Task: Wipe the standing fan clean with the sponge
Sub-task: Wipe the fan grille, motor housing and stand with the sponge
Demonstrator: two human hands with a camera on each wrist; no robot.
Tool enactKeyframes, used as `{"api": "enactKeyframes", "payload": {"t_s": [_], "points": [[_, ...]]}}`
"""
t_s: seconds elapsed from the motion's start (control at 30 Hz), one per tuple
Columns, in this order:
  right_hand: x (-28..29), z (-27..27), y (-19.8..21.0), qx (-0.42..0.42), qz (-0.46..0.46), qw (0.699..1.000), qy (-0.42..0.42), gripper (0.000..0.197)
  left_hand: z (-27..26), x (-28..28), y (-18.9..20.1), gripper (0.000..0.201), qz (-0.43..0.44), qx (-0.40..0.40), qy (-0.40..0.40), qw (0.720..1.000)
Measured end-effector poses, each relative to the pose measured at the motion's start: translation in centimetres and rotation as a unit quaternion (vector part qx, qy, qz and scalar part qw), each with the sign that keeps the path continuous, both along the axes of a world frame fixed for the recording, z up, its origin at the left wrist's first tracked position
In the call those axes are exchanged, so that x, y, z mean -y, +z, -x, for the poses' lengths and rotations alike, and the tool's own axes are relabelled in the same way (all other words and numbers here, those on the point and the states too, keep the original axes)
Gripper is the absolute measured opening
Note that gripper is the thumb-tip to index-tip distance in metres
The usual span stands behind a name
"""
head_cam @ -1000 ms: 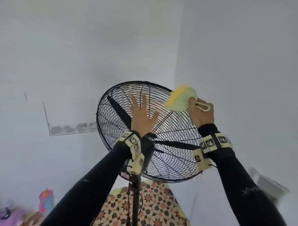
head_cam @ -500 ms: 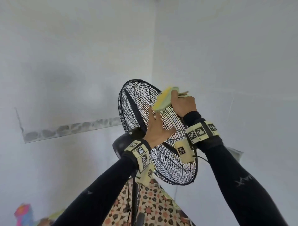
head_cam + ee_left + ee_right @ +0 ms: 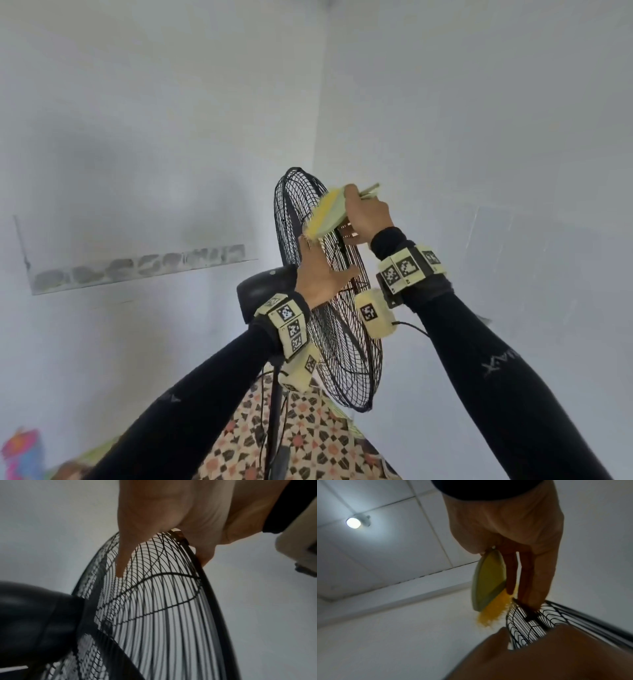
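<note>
Up high, right hand point(image 3: 368, 214) gripping sponge point(image 3: 329, 216), left hand point(image 3: 320, 277) flat against fan point(image 3: 346, 359)

White walls point(image 3: 479, 120) meet in a corner at upper centre. A patterned floor point(image 3: 308, 445) shows at bottom centre. A ceiling lamp point(image 3: 353, 523) glows upper left in the right wrist view.

Both my arms reach up and forward in dark sleeves, with tagged bands on the wrists. My left hand point(image 3: 320, 277) lies spread, fingers straight, thumb out to the side. My right hand point(image 3: 368, 214) is higher, fingers extended, thumb pinching.
</note>
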State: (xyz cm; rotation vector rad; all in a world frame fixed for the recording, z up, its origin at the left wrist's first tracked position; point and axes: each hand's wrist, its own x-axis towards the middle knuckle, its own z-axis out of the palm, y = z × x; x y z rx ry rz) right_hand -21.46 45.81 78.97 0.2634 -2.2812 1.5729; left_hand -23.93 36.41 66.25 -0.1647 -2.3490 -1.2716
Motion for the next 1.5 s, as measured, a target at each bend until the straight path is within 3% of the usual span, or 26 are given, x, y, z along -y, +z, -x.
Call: {"api": "enactKeyframes", "payload": {"t_s": [0.13, 0.23, 0.37, 0.53, 0.7, 0.8, 0.87, 1.03, 1.13, 1.23, 1.4, 1.5], "points": [[0.0, 1.1, 0.0, 0.016, 0.036, 0.998, 0.052, 0.040, -0.9, 4.1, 0.3, 0.109, -0.017, -0.048, -0.056, 0.997], [-0.1, 2.4, -0.7, -0.017, 0.090, 0.994, 0.065, 0.033, -1.6, 8.2, 0.5, 0.122, 0.012, 0.001, -0.091, 0.996], [0.2, 3.8, -2.8, -0.018, 0.056, 0.990, 0.131, 0.023, -1.5, 13.1, 1.1, 0.127, 0.025, 0.055, -0.136, 0.989], [2.1, 4.3, -5.2, -0.039, 0.021, 0.974, 0.224, 0.033, -1.7, 17.4, 3.2, 0.116, 0.073, 0.089, -0.143, 0.983], [5.0, 4.1, -8.2, -0.113, 0.005, 0.959, 0.260, 0.069, -3.1, 19.4, 4.7, 0.096, 0.103, 0.115, -0.147, 0.977], [5.3, 3.7, -9.6, -0.132, 0.014, 0.956, 0.260, 0.065, -4.1, 19.3, 4.6, 0.092, 0.096, 0.112, -0.143, 0.979], [4.7, 3.3, -10.1, -0.136, 0.025, 0.957, 0.257, 0.061, -4.7, 18.2, 3.9, 0.089, 0.038, 0.104, -0.151, 0.982], [1.7, 4.0, -9.3, -0.065, 0.051, 0.968, 0.237, 0.049, -6.5, 11.9, -0.2, 0.093, -0.065, 0.017, -0.062, 0.996], [0.1, 4.8, -8.9, -0.075, 0.030, 0.968, 0.239, 0.037, -6.6, 7.8, -1.2, 0.106, -0.081, -0.028, 0.027, 0.996], [-0.7, 5.6, -8.6, -0.118, 0.040, 0.965, 0.233, 0.038, -5.7, 5.2, -1.3, 0.125, -0.090, -0.049, 0.076, 0.992], [-1.0, 7.4, -8.0, -0.135, 0.079, 0.959, 0.236, 0.046, -4.5, 5.5, -1.5, 0.123, -0.015, -0.055, 0.150, 0.987], [-0.5, 8.1, -8.4, -0.166, 0.082, 0.952, 0.244, 0.048, -4.8, 8.8, -1.7, 0.111, -0.012, -0.058, 0.127, 0.990]]}}
